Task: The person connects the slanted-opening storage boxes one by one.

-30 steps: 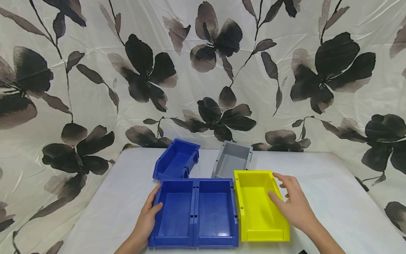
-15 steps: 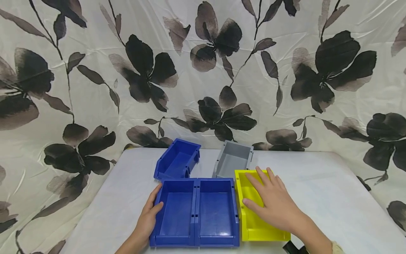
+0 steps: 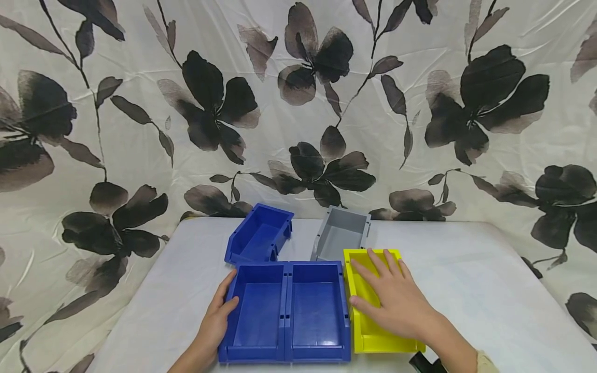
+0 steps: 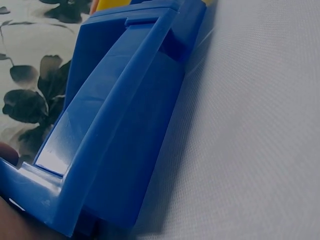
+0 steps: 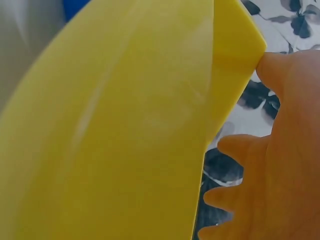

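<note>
The yellow bin [image 3: 387, 344] stands on the near part of the white tabletop [image 3: 466, 269], right of centre: bright, smooth plastic, oblong and open-topped, with a thick rim, a low lip at its near end, and a soft sheen on its wall in the right wrist view. The right hand [image 3: 398, 305] spreads over it, fingers straight and parted, gripping nothing, the thumb at its left rim. A black object [image 3: 424, 362] and a pale sleeve [image 3: 486, 363] show by that wrist. Just beside its left wall, two blue bins [image 3: 317, 316] stand side by side, the yellow one reaching slightly farther back. The left hand [image 3: 215, 315] grips their outer left wall, thumb over the rim. Behind, nearer the tabletop's far edge, another blue bin [image 3: 261, 238] lies askew, left of a grey bin [image 3: 344, 233]. Beyond that edge hangs a floral cloth [image 3: 410, 31].
</note>
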Motion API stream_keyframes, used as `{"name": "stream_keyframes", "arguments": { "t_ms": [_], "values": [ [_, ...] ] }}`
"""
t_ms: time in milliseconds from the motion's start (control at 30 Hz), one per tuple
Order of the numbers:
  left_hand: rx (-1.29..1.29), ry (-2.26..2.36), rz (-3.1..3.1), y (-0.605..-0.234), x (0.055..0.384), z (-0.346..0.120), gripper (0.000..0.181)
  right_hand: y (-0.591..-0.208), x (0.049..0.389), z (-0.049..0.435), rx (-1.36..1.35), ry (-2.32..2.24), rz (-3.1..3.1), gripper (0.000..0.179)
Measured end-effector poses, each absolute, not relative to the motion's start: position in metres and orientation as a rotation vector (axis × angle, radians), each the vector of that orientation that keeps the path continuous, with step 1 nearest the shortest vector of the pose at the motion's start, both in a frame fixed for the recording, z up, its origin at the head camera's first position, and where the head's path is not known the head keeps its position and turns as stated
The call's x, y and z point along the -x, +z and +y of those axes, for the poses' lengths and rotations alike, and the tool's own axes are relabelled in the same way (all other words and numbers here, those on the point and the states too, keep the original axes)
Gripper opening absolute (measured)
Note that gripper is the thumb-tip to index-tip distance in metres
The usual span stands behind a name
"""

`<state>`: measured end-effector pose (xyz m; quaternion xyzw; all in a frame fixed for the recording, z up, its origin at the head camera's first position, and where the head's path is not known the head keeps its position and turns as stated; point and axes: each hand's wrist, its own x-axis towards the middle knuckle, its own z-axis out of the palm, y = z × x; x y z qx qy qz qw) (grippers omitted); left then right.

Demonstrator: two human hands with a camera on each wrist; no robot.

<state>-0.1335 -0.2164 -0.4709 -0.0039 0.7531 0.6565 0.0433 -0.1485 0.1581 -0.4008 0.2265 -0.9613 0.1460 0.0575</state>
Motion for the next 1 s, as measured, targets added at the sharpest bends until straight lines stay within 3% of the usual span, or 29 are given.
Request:
{"name": "stream_keyframes", "arguments": {
  "t_ms": [367,1000],
  "values": [
    [-0.016,2.006,2.301,-0.4718,0.1347,-0.2176,0.057,-0.4029,0.149,0.1558,-0.687,0.402,-2.936,0.062],
    [-0.024,2.026,2.289,-0.4732,0.1351,-0.2176,0.057,-0.4049,0.1532,0.156,-0.656,0.378,-2.99,0.068]
  ]
}}
